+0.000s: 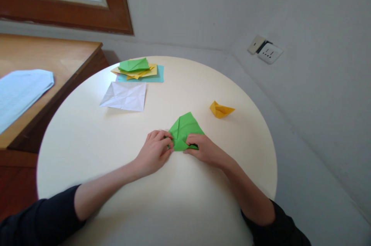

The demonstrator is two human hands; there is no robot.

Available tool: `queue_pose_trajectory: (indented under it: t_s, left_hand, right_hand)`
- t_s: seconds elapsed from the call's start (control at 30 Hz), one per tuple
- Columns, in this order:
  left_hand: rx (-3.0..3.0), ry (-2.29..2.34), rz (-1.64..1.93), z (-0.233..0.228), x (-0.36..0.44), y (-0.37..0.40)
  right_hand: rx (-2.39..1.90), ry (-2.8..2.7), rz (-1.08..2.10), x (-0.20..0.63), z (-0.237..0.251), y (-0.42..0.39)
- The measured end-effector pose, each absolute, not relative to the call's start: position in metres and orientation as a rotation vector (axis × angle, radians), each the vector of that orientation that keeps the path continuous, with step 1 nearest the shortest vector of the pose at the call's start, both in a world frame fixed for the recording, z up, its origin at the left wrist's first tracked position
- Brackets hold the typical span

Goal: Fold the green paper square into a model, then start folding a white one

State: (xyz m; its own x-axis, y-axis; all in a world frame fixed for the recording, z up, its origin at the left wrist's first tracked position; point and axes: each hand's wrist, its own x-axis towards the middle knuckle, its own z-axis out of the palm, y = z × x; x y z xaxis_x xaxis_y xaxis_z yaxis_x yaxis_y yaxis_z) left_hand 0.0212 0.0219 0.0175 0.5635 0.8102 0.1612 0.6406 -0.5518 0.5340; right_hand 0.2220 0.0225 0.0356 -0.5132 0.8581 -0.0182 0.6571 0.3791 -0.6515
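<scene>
A green sheet of folded origami paper (185, 124) lies on the white round table, with crease lines and a folded near edge. My left hand (155, 150) pinches its left corner between thumb and fingers. At the lower right of the paper, my right hand (204, 147) grips the near edge, fingers curled over it and the thumb below. A small dark gap shows in the fold beside my right fingers. To the right, beyond my right hand, sits a small yellow folded paper boat (220, 110), apart from both hands.
A creased white sheet (126, 97) lies at the back left of the table (110, 195). Behind it is a pile of blue paper (160, 74), yellow paper and a green folded piece (133, 65). A wooden desk (66, 51) stands left; a socket (270, 53) is on the wall.
</scene>
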Motion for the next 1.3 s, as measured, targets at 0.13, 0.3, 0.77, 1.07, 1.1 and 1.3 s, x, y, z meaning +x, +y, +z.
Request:
queue_pose_trajectory:
  t_s: [0.13, 0.3, 0.77, 1.07, 1.1, 1.3]
  left_hand:
    - [2.379, 1.199, 0.538, 0.019, 0.022, 0.021]
    - [2.352, 1.229, 0.543, 0.020, 0.025, 0.020]
    - [2.402, 1.220, 0.585, 0.016, 0.027, 0.021]
    - [2.496, 1.116, 0.561, 0.023, 0.021, 0.020]
    - [2.513, 1.093, 0.553, 0.024, 0.020, 0.020]
    - [2.645, 1.063, 0.494, 0.025, 0.016, 0.012]
  right_hand:
    - [-1.362, -2.348, 0.832, 0.223, 0.035, 0.024]
    - [-1.370, -2.373, 0.767, 0.223, 0.034, 0.025]
    - [-1.508, -2.409, 0.555, 0.215, 0.026, 0.025]
    - [-1.652, -2.530, 0.363, 0.208, 0.026, 0.024]
    - [-1.655, -2.537, 0.362, 0.208, 0.026, 0.024]
    - [-1.567, -2.574, 0.334, 0.211, 0.024, 0.024]
